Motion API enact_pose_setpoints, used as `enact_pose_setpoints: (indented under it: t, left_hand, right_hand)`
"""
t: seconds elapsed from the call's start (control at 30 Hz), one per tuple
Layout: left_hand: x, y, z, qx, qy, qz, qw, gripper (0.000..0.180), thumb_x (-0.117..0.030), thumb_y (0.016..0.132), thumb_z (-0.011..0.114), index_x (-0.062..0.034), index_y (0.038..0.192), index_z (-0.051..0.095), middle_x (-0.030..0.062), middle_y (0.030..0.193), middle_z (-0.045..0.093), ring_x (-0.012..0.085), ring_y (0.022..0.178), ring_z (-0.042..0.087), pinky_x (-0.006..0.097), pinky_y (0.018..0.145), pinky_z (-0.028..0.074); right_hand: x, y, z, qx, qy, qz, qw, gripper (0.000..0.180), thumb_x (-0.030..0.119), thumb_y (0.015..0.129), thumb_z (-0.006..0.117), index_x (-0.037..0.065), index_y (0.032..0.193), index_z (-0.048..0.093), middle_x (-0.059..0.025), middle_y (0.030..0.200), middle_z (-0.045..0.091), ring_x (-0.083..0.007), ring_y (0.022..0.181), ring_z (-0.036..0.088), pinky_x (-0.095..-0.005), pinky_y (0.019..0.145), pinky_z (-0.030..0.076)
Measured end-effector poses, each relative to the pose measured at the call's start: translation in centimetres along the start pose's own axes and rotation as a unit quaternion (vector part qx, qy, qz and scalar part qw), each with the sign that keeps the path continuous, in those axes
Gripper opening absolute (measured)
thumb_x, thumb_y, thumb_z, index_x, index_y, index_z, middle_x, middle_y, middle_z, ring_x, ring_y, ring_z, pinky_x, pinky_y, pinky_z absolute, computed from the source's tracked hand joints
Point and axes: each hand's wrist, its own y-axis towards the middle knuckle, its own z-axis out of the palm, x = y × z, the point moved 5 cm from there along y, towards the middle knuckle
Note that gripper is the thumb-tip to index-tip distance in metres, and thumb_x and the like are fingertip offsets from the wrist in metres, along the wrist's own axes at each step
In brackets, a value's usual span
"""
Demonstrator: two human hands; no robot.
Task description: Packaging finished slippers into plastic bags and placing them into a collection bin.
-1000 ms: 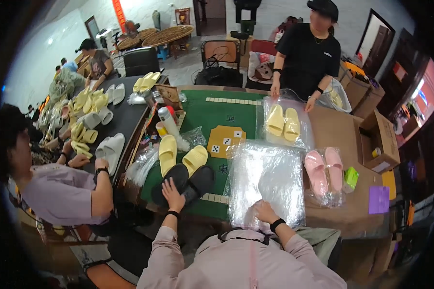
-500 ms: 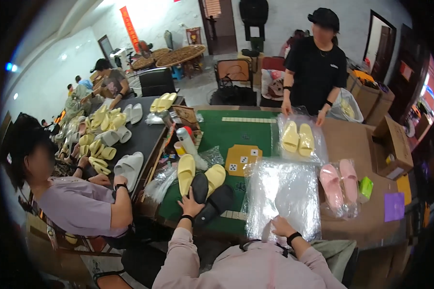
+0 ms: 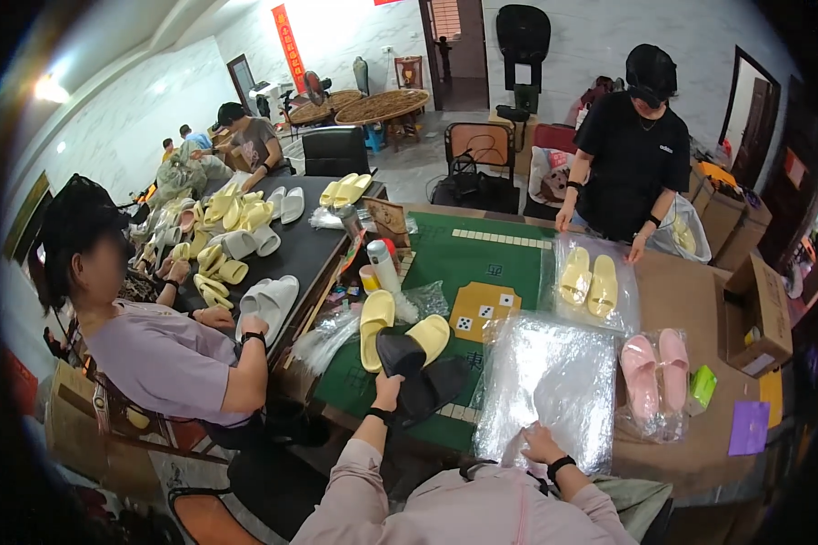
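My left hand [image 3: 388,392] grips a black slipper [image 3: 400,352] by its end, tilted up beside a second black slipper [image 3: 434,386] that lies on the green mat. Just behind them are two yellow slippers [image 3: 374,331], the right one partly covered by the black slipper. My right hand [image 3: 543,443] is at the near edge of a stack of clear plastic bags [image 3: 554,372], fingers pinched on the film; how many layers they hold cannot be seen.
Across the table a person [image 3: 632,145] handles a bag with yellow slippers [image 3: 588,282]. Bagged pink slippers [image 3: 641,368] and a cardboard box [image 3: 756,313] are right. Another person [image 3: 168,350] holds white slippers [image 3: 268,307] at left. A spray can [image 3: 382,263] stands mid-table.
My left hand has closed on the black slipper and tilted it up. My right hand stays at the bag stack's near edge. The whole view has shifted slightly.
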Motion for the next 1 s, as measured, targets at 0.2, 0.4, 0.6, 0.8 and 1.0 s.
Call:
enact_pose_setpoints:
  t: [0.2,0.4,0.6,0.8,1.0]
  left_hand:
    - [-2.8,-2.8,1.0,0.208,-0.169,-0.091,0.959,0.039,0.006,0.075,0.053,0.0025,0.113,0.051,0.0117,0.103,0.059,0.0235,0.093,0.057,0.034,0.079,0.046]
    - [-4.1,-3.2,2.7,0.312,-0.158,-0.058,0.935,0.039,-0.004,0.078,0.06,0.0025,0.115,0.05,0.0086,0.1,0.06,0.0188,0.088,0.058,0.03,0.077,0.046]
    - [-4.9,-1.7,2.2,-0.084,0.328,0.093,0.936,0.051,-0.014,0.073,0.065,-0.0019,0.118,0.044,0.0159,0.114,0.05,0.0317,0.105,0.049,0.041,0.086,0.041]
    - [-0.2,-1.9,4.7,-0.158,0.318,0.187,0.916,0.06,-0.015,0.077,0.058,0.0004,0.128,0.03,0.0251,0.125,0.036,0.04,0.118,0.034,0.048,0.099,0.026]
    - [0.1,-6.7,7.9,-0.085,0.28,0.106,0.95,0.052,-0.014,0.074,0.052,-0.0007,0.123,0.043,0.0223,0.135,0.027,0.0367,0.127,0.022,0.049,0.104,0.016]
  right_hand:
    - [-1.9,0.7,2.9,0.033,0.035,0.021,0.999,0.07,0.034,0.073,0.062,0.022,0.134,0.03,-0.019,0.143,0.014,-0.0403,0.129,0.018,-0.0592,0.093,0.031]
    - [0.5,-1.0,-0.9,0.09,0.06,0.092,0.99,0.07,0.034,0.074,0.06,0.021,0.135,0.028,-0.0186,0.143,0.012,-0.0397,0.13,0.015,-0.063,0.091,0.03]
    - [0.9,-2.0,-1.6,0.082,0.064,0.13,0.986,0.069,0.034,0.073,0.062,0.023,0.133,0.03,-0.0176,0.143,0.013,-0.0391,0.13,0.015,-0.0646,0.09,0.031]
    - [2.1,-2.0,-2.1,0.084,0.058,0.119,0.988,0.07,0.034,0.071,0.064,0.023,0.132,0.03,-0.017,0.143,0.013,-0.0389,0.13,0.015,-0.066,0.09,0.028]
    - [0.9,-1.2,-0.5,0.077,0.07,0.12,0.987,0.074,0.034,0.073,0.061,0.025,0.136,0.024,-0.0164,0.144,0.009,-0.0373,0.132,0.011,-0.0667,0.091,0.026]
